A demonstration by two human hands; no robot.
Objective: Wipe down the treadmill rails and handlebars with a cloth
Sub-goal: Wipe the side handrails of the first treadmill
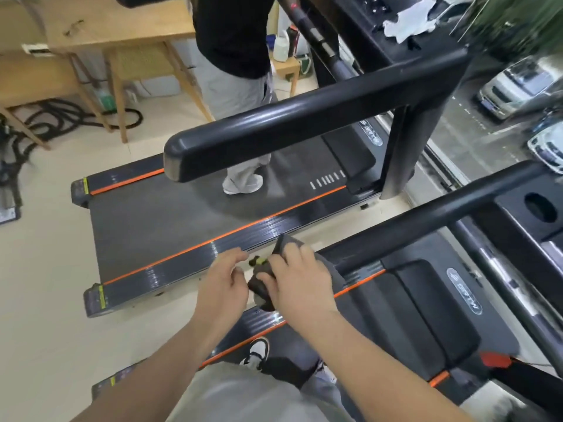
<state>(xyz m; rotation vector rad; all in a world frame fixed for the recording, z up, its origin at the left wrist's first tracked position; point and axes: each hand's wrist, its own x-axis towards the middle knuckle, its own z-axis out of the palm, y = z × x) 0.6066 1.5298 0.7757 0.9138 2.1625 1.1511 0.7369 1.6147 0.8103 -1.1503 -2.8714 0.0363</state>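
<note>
We looked down at our two bare hands, held out side by side in front of us. Our right hand (300,278) lay over a dark grey cloth (284,242), fingers spread across the top and thumb curled round the side, gripping the cloth against the rounded end of a black handlebar (426,220). The cloth was draped over that end, with folds showing beyond our fingertips and under our palm. From our right hand the handlebar ran away to the right and upward.

Our left hand (224,281) hovered just to the left of the cloth, relaxed, its fingers loosely bent and holding nothing. We could not tell whether its fingertips touched the cloth.

Under our right wrist ran the side rail (359,284) of the treadmill we stood on, edged with an orange stripe. Below our forearms showed one of our shoes (257,351), black and white.

Just beyond our fingertips lay the side rail of a neighbouring treadmill (182,263), also orange-striped. Farther beyond, a thick black handlebar of that machine (304,123) crossed the view, and a second person (237,71) in a dark top and pale trousers stood on its belt. Well beyond our right hand, a crumpled white cloth (408,21) lay on that machine's console. Far beyond our left hand stood a wooden worktop (106,22).
</note>
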